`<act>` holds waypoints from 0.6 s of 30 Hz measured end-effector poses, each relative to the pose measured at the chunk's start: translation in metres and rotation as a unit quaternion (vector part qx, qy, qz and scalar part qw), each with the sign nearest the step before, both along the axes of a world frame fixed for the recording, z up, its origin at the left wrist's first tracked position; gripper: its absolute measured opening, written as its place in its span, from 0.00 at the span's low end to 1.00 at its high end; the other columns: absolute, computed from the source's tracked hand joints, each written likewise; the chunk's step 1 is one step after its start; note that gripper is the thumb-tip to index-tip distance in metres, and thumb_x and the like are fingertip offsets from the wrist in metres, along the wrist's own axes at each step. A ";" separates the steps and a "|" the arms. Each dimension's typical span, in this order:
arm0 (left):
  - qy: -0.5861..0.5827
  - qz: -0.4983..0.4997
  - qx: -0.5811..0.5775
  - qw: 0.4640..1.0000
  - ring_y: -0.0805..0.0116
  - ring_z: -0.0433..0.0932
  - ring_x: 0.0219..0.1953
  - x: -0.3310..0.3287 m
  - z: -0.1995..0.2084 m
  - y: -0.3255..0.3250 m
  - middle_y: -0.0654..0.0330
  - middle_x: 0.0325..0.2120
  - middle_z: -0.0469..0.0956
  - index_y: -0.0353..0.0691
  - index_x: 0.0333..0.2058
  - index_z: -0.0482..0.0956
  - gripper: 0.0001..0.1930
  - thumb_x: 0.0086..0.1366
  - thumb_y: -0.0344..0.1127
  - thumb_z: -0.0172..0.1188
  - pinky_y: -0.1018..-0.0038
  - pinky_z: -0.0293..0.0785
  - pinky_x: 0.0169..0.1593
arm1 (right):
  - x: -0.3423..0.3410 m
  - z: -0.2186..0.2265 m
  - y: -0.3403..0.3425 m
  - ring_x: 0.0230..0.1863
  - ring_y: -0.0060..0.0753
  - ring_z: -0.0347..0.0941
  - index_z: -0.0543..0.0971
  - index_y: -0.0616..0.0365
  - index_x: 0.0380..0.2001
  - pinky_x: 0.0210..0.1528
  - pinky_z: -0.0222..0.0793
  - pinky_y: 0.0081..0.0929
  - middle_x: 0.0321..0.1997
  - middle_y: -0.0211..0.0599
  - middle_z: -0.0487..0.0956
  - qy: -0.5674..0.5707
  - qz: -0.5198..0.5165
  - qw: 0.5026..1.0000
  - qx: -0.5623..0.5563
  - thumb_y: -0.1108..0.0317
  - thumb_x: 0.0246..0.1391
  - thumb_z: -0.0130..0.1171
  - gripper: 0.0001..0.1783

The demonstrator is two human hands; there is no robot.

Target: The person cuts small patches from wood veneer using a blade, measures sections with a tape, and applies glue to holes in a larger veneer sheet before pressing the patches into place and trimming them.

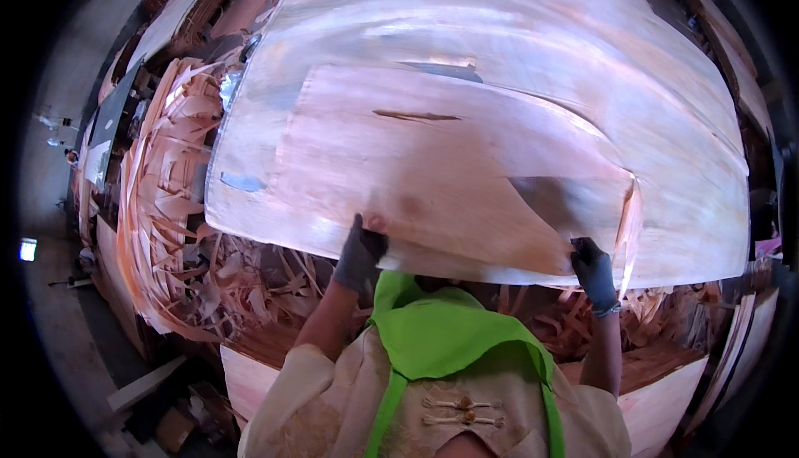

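A large thin sheet of pale pinkish wood veneer (449, 166) lies over a wider stack of veneer sheets (516, 33) in front of me. My left hand (359, 254), in a dark glove, grips the near edge of the top sheet left of centre. My right hand (594, 271), also gloved, grips the same sheet's near edge toward its torn right corner. A long dark split (416, 115) runs across the sheet's upper part. I wear a bright green apron (441, 333) over a beige top.
Heaps of curled veneer scraps (175, 208) pile up at the left and below the stack. Flat veneer stacks (657, 408) sit at the lower right and lower left. A grey concrete floor (50, 308) runs along the left.
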State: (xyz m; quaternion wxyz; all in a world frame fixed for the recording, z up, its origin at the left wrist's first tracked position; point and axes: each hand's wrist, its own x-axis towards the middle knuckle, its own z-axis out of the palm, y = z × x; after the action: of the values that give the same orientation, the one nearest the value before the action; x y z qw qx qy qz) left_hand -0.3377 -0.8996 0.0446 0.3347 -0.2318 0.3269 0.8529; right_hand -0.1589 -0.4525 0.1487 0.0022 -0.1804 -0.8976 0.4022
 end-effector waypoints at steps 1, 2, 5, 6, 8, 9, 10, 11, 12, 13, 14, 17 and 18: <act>0.010 0.038 -0.011 0.999 0.72 0.72 0.25 -0.009 -0.007 0.005 0.61 0.29 0.76 0.42 0.37 0.75 0.20 0.63 0.54 0.50 0.77 0.68 0.26 | 0.003 -0.003 0.004 0.22 0.41 0.72 0.74 0.61 0.36 0.27 0.66 0.32 0.24 0.50 0.76 0.001 -0.005 1.000 -0.003 0.73 0.50 0.53 0.09; 0.021 0.078 -0.024 0.996 0.74 0.69 0.22 -0.017 -0.011 0.008 0.62 0.25 0.73 0.42 0.36 0.75 0.19 0.64 0.52 0.49 0.77 0.66 0.23 | 0.003 -0.005 0.008 0.22 0.39 0.72 0.74 0.61 0.36 0.27 0.66 0.33 0.24 0.50 0.76 0.004 -0.008 1.000 -0.007 0.73 0.51 0.53 0.09; 0.075 0.166 -0.140 0.973 0.77 0.68 0.22 -0.053 -0.006 0.003 0.66 0.24 0.72 0.43 0.37 0.75 0.12 0.64 0.44 0.51 0.79 0.64 0.22 | -0.003 0.001 0.020 0.17 0.24 0.65 0.75 0.60 0.38 0.22 0.63 0.28 0.20 0.39 0.74 -0.007 -0.032 0.999 -0.039 0.71 0.52 0.54 0.09; 0.115 0.147 -0.183 0.965 0.78 0.69 0.25 -0.065 0.001 0.004 0.66 0.27 0.73 0.46 0.38 0.76 0.11 0.63 0.44 0.52 0.79 0.64 0.24 | -0.008 0.004 0.027 0.17 0.21 0.63 0.75 0.59 0.37 0.20 0.62 0.26 0.19 0.35 0.73 -0.015 -0.048 0.997 -0.056 0.71 0.52 0.55 0.09; 0.202 0.130 -0.229 0.943 0.79 0.68 0.25 -0.097 0.023 0.009 0.66 0.26 0.74 0.51 0.34 0.77 0.08 0.62 0.45 0.54 0.82 0.62 0.24 | -0.025 0.006 0.051 0.16 0.16 0.60 0.75 0.58 0.37 0.18 0.60 0.21 0.19 0.28 0.71 -0.004 -0.050 0.996 -0.068 0.70 0.53 0.55 0.08; 0.329 0.086 -0.316 0.886 0.77 0.67 0.22 -0.116 0.039 0.017 0.66 0.23 0.72 0.44 0.34 0.76 0.10 0.63 0.43 0.54 0.80 0.64 0.23 | -0.035 0.005 0.068 0.15 0.15 0.60 0.75 0.58 0.37 0.17 0.59 0.19 0.19 0.25 0.70 0.011 -0.039 0.997 -0.060 0.69 0.53 0.55 0.08; 0.446 0.040 -0.393 0.803 0.75 0.67 0.19 -0.136 0.060 0.026 0.65 0.20 0.70 0.37 0.33 0.75 0.12 0.63 0.42 0.53 0.77 0.66 0.22 | -0.047 0.011 0.083 0.15 0.15 0.60 0.75 0.57 0.36 0.17 0.59 0.20 0.19 0.24 0.71 0.022 -0.041 0.998 -0.050 0.69 0.54 0.54 0.07; 0.370 0.054 -0.293 0.880 0.73 0.70 0.20 -0.158 0.094 0.047 0.63 0.18 0.71 0.30 0.39 0.71 0.14 0.62 0.36 0.56 0.75 0.70 0.25 | -0.058 0.020 0.099 0.15 0.15 0.59 0.75 0.57 0.35 0.18 0.59 0.20 0.20 0.24 0.71 0.036 -0.046 0.998 -0.036 0.68 0.54 0.54 0.07; 0.441 0.068 -0.328 0.832 0.73 0.70 0.20 -0.180 0.106 0.047 0.62 0.18 0.72 0.32 0.35 0.72 0.14 0.62 0.39 0.56 0.76 0.69 0.25 | -0.077 0.024 0.113 0.16 0.15 0.60 0.75 0.58 0.34 0.17 0.59 0.20 0.20 0.24 0.71 0.070 -0.031 0.997 -0.017 0.68 0.54 0.53 0.07; 0.504 0.086 -0.363 0.779 0.73 0.71 0.20 -0.202 0.115 0.047 0.61 0.18 0.73 0.33 0.32 0.73 0.15 0.61 0.42 0.55 0.77 0.68 0.24 | -0.097 0.029 0.128 0.16 0.16 0.60 0.75 0.59 0.34 0.17 0.58 0.19 0.21 0.24 0.71 0.103 -0.015 0.995 0.004 0.68 0.54 0.53 0.07; 0.453 0.091 -0.324 0.826 0.73 0.71 0.19 -0.216 0.146 0.067 0.59 0.17 0.73 0.33 0.27 0.73 0.16 0.60 0.44 0.56 0.78 0.67 0.23 | -0.108 0.037 0.150 0.17 0.14 0.61 0.76 0.58 0.34 0.17 0.56 0.17 0.23 0.23 0.72 0.131 -0.024 0.991 0.030 0.69 0.54 0.53 0.06; 0.433 0.120 -0.263 0.854 0.70 0.75 0.21 -0.243 0.220 0.085 0.54 0.21 0.76 0.30 0.25 0.74 0.19 0.59 0.45 0.57 0.77 0.71 0.25 | -0.137 0.086 0.177 0.18 0.10 0.60 0.77 0.54 0.35 0.16 0.52 0.12 0.25 0.21 0.73 0.145 -0.063 0.987 0.008 0.68 0.55 0.54 0.06; 0.464 0.132 -0.249 0.840 0.70 0.75 0.23 -0.246 0.239 0.085 0.53 0.23 0.76 0.27 0.27 0.74 0.20 0.60 0.44 0.57 0.76 0.73 0.28 | -0.142 0.103 0.176 0.18 0.10 0.59 0.77 0.53 0.35 0.16 0.52 0.12 0.25 0.21 0.73 0.171 -0.084 0.982 0.013 0.66 0.55 0.55 0.06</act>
State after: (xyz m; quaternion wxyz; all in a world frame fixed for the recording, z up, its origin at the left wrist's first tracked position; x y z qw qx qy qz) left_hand -0.5839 -0.8148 0.2838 -0.0407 0.0747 0.6120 0.7862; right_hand -0.3014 -0.2764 0.2512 0.1918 -0.1836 -0.8708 0.4138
